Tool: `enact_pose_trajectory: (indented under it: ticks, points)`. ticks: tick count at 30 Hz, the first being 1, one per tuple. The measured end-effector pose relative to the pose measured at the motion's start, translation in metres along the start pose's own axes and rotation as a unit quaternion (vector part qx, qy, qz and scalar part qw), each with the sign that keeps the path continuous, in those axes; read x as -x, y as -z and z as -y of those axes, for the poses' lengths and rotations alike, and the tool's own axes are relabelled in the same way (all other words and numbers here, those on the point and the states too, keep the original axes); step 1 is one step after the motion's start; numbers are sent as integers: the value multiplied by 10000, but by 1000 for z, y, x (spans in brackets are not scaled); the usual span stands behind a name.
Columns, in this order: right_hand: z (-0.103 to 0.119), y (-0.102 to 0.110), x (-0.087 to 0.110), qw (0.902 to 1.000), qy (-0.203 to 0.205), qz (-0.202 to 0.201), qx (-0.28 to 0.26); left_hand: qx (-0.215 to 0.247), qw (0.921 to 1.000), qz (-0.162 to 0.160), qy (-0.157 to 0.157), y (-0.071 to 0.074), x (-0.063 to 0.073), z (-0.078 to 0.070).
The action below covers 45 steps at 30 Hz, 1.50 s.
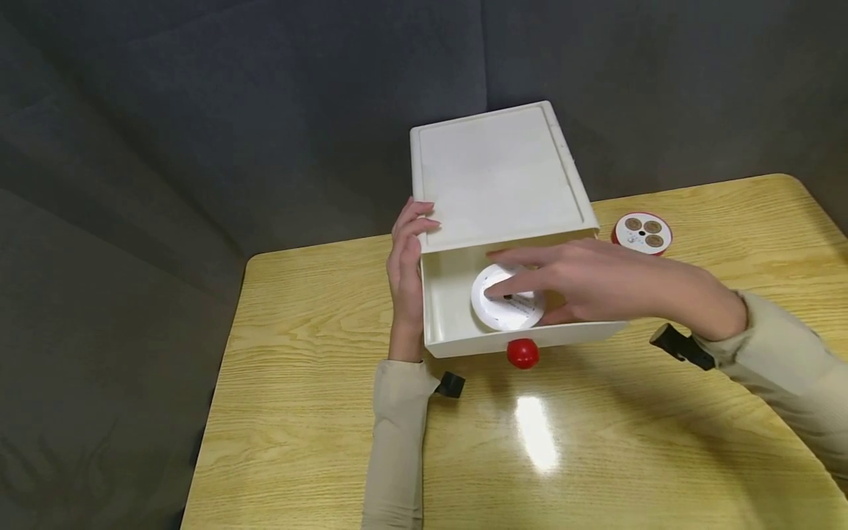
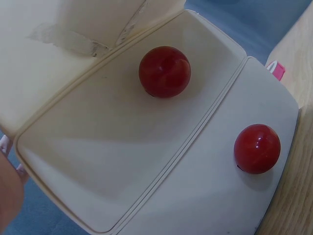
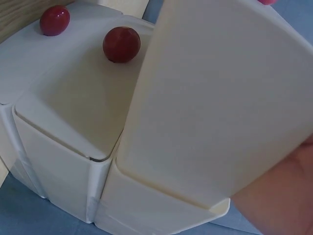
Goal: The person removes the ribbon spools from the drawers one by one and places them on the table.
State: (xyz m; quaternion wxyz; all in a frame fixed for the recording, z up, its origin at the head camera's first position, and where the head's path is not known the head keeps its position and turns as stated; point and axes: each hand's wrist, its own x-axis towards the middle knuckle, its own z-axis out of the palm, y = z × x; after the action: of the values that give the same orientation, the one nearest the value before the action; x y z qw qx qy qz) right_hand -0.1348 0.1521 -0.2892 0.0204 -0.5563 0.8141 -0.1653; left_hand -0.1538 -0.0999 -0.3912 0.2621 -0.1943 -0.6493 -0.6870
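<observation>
As hands (image 1: 407,265) (image 1: 579,280) flank it, a disc (image 1: 493,313) lies between.

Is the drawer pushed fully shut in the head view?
No, the drawer stands pulled out, with a white disc visible inside.

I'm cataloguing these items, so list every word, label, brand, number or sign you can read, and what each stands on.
No text can be read.
White disc in the drawer: print too small to read.
Red-rimmed disc on the table: faint marks, too small to read.
White drawer unit: no lettering visible.
</observation>
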Motion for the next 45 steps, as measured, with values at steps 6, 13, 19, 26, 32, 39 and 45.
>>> enact_pose_trajectory:
  ticks: [6,13,19,26,32,39,45]
  points:
    - [0,-1,-4,10000,13,73,25,-14,10000,-15,-37,0,-1,1]
    - [1,-3,-4,9995,-180,-179,-173,-8,10000,14,-37,0,-1,0]
    - [0,-3,-2,9950,-465,-572,-674,-1,10000,-8,-31,-1,-1,-1]
    - [5,4,2,9878,-1070,-528,-1003,21,10000,38,-59,-2,-2,-2]
    - [5,9,7,9858,-1089,-579,-1141,-73,9999,-11,-130,-2,-2,-3]
    - [4,12,16,9804,-1294,-587,-1366,-76,9999,4,-138,-2,-1,-3]
    - [4,14,19,9814,-1197,-623,-1364,-12,10000,-12,-96,-2,0,-3]
